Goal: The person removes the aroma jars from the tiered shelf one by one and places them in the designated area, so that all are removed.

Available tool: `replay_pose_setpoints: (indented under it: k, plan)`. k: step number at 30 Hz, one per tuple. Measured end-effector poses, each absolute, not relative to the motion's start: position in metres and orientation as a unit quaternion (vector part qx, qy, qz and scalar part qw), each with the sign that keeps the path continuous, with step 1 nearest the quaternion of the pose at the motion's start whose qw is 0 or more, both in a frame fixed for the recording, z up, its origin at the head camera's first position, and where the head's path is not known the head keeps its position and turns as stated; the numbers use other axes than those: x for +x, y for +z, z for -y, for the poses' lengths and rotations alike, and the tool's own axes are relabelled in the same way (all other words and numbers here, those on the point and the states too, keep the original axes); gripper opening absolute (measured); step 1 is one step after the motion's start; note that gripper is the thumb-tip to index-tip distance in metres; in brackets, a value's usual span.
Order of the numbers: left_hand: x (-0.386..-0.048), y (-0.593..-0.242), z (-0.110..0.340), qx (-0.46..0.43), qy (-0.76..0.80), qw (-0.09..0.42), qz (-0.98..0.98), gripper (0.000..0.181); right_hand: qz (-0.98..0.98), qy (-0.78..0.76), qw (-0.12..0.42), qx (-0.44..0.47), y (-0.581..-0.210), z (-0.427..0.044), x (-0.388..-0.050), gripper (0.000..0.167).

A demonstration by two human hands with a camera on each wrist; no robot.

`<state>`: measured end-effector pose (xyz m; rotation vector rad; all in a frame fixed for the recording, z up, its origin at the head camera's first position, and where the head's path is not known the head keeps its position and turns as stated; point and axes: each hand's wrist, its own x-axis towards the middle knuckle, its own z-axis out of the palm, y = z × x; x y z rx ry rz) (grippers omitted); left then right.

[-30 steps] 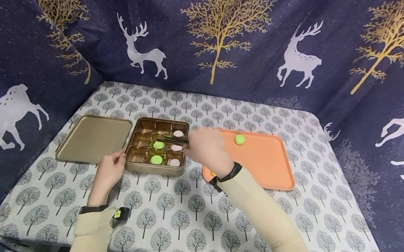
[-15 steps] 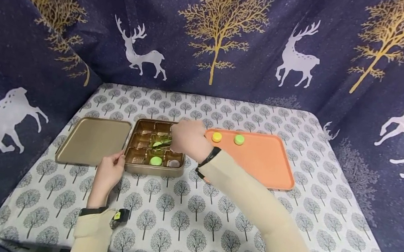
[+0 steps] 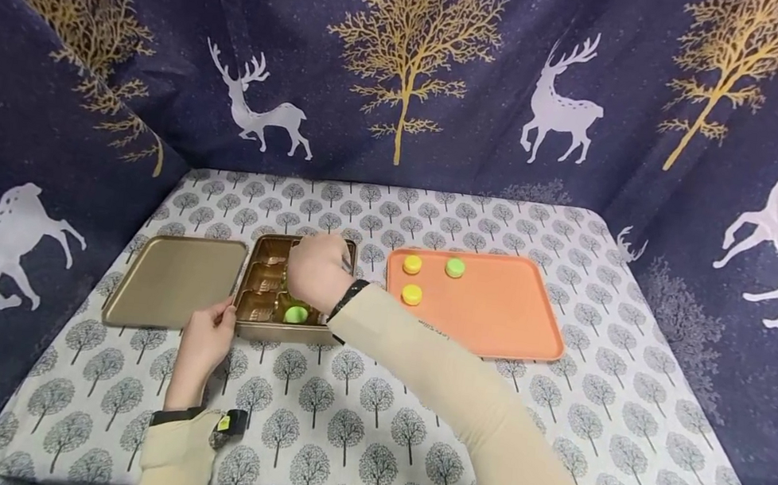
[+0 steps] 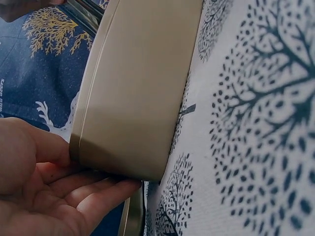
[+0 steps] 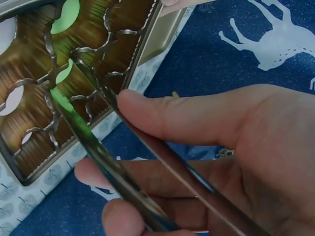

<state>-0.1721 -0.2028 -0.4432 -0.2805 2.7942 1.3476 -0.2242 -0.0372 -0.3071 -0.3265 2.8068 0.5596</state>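
Observation:
The gold tin [image 3: 288, 333] holds a brown divided insert with several macarons. My left hand [image 3: 207, 338] grips its near left corner, thumb at the rim and fingers against the wall [image 4: 133, 98]. Above the tin, my right hand [image 3: 319, 271] holds metal tongs [image 5: 110, 164] between thumb and fingers. The tong tips stand on either side of a green macaron [image 5: 64, 73] in a middle compartment; whether they squeeze it I cannot tell. Another green macaron [image 3: 296, 314] lies in the front middle compartment. Pale macarons [image 5: 12, 101] sit in the column beside them, hidden by my hand in the head view.
Right of the tin lies an orange tray [image 3: 488, 318] with two yellow macarons [image 3: 412, 295] and a green macaron [image 3: 455, 267]. A flat gold lid [image 3: 175, 282] lies left of the tin. A dark curtain [image 3: 442, 153] hangs behind the table.
My right hand has moved left with the tongs, from the tin's right edge to over its middle. The tray's yellow macarons have come into sight. My left hand stays at the tin's corner.

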Motion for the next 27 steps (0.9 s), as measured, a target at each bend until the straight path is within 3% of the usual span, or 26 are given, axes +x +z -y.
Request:
replay_pose_setpoints:
  k: [19,27]
  plan:
    - [-0.172,-0.442,0.203,-0.093,0.441,0.009,-0.893,0.046,-0.971,0.142,0.056,-0.184,-0.294,0.006,-0.222,0.012]
    - [-0.172,-0.442,0.202,-0.091,0.439,0.013,-0.894,0.047,-0.976,0.114,0.061,-0.176,-0.286,-0.015,-0.225,0.019]
